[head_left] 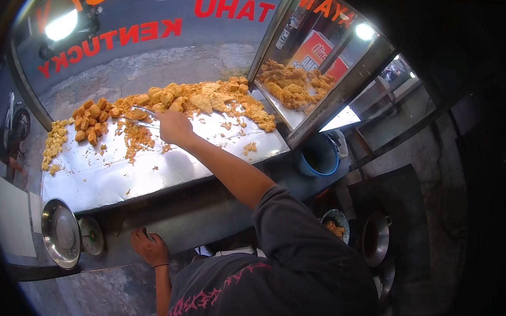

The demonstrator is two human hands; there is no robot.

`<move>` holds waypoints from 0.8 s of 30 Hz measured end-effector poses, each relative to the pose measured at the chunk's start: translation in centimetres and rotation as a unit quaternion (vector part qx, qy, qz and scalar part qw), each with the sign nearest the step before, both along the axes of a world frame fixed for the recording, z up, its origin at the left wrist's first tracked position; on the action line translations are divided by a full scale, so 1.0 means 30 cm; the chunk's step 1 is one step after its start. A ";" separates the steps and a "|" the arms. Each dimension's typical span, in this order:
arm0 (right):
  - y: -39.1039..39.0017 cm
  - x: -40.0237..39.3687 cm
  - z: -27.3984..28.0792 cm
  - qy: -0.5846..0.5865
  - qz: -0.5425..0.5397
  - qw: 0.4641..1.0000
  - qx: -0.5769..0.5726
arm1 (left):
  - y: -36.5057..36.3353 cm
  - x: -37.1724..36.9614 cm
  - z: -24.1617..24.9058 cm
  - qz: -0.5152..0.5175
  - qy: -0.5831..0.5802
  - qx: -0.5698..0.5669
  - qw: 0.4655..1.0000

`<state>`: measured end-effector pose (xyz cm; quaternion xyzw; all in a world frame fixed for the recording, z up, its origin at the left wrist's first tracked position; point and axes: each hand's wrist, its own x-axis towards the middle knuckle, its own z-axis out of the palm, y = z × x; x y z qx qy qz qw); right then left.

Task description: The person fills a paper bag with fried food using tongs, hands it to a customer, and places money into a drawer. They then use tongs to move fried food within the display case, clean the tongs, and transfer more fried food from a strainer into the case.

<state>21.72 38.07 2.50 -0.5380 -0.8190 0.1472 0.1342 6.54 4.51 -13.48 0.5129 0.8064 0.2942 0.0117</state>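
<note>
The R hand (176,127) is out front over the shiny metal tray (197,150), back of hand up, w/ its fingers closed round the metal tongs (146,124). The R arm (232,171) goes up & left from the dark sleeve (295,227), almost straight, elbow bent just a bit. The tongs point left, w/ their two tips a bit apart, at the fried food (182,95) & by the loose crumbs (136,143). Can't tell if the tips pinch a bit. The brown chunks (91,120) sit left of them, on the same tray. The L hand (149,248) is low, near the ledge (177,219), back up, fingers a bit bent. A small dark thing (145,231) is at its fingertips; can't tell what it is or if they grip it. A thin dark band (161,265) goes round the L wrist. The round silver pan (61,233) is well left of that hand, next to the small dial (91,235).
</note>
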 end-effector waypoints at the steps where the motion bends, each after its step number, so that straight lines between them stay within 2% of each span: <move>1: -0.011 0.015 -0.024 -0.007 -0.010 1.000 0.002 | 0.003 -0.003 0.002 0.004 0.001 -0.001 1.000; 4: -0.034 0.095 -0.098 0.032 0.000 0.999 0.036 | 0.003 -0.010 -0.009 0.006 -0.007 0.007 1.000; 5: -0.077 0.124 -0.056 0.045 -0.021 0.999 -0.006 | 0.002 -0.014 -0.015 0.003 0.000 0.005 1.000; 7: -0.105 0.230 -0.124 0.086 -0.019 0.994 0.058 | -0.001 -0.019 -0.022 0.003 0.005 0.005 1.000; 9: -0.194 0.334 -0.053 0.114 -0.072 0.990 0.039 | -0.002 -0.023 -0.019 0.001 0.003 0.013 1.000; 11: -0.244 0.464 -0.075 0.152 -0.110 0.979 0.082 | -0.004 -0.026 -0.005 0.004 -0.006 0.014 1.000; 12: -0.275 0.516 -0.073 0.127 -0.152 0.976 0.086 | -0.004 -0.028 -0.003 0.004 -0.011 0.016 1.000; 13: -0.287 0.572 -0.113 0.134 -0.154 0.968 0.147 | -0.003 -0.032 -0.007 0.006 -0.008 0.014 1.000; 14: -0.327 0.583 -0.067 0.123 -0.194 0.970 0.078 | -0.004 -0.036 -0.015 0.005 -0.005 0.012 1.000; 17: -0.378 0.653 -0.104 0.115 -0.213 0.967 0.079 | -0.010 -0.039 -0.020 0.005 -0.007 0.012 1.000; 24: -0.420 0.549 -0.116 0.161 -0.189 0.968 0.046 | -0.014 -0.044 -0.030 0.007 0.000 0.035 0.999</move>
